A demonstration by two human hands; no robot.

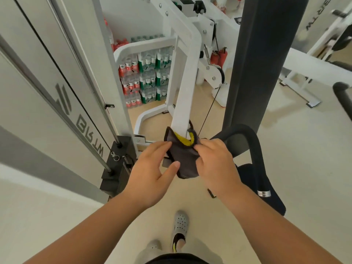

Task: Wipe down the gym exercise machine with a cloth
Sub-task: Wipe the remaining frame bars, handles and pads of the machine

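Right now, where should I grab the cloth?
Probably its two side edges, coming in from left and right: the cloth wraps the bar like a sling, with its ends hanging towards you.

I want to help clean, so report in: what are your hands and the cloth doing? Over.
Right hand grips grey cloth. Left hand touches its side. Cloth wrapped round white bar. Black cable close beside bar.

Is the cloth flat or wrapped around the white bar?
Wrapped. The cloth curls round the white bar, its yellow inside showing at the top.
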